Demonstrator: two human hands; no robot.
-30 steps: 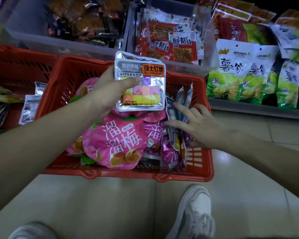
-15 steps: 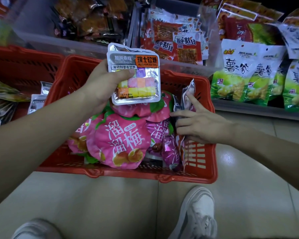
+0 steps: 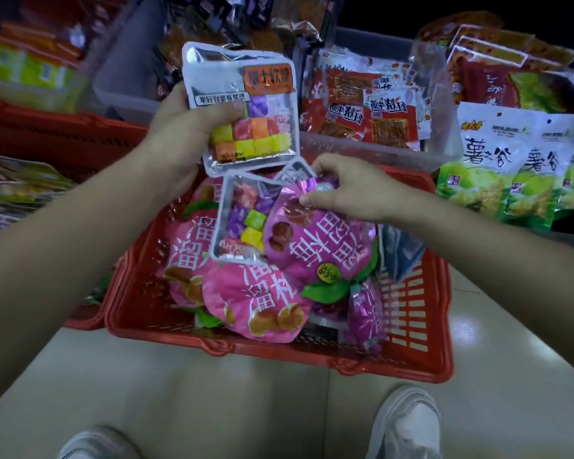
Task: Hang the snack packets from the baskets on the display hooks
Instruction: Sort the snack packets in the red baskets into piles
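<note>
Gripping a candy pkt (image 3: 246,104) above the red basket (image 3: 411,359), left hand (image 3: 176,140) had thumb on its front; right hand (image 3: 348,190) pinched top of a pink plum pkt (image 3: 318,240) lying inside basket w/ others.

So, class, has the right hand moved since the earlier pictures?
Yes. Against the red basket, the right hand has shifted from the right wall toward the middle, where it now pinches a pink packet.

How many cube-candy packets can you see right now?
2 candy packets. One is in the left hand; the other lies in the basket, partly under the pink packet that the right hand grips. More may be hidden.
</note>
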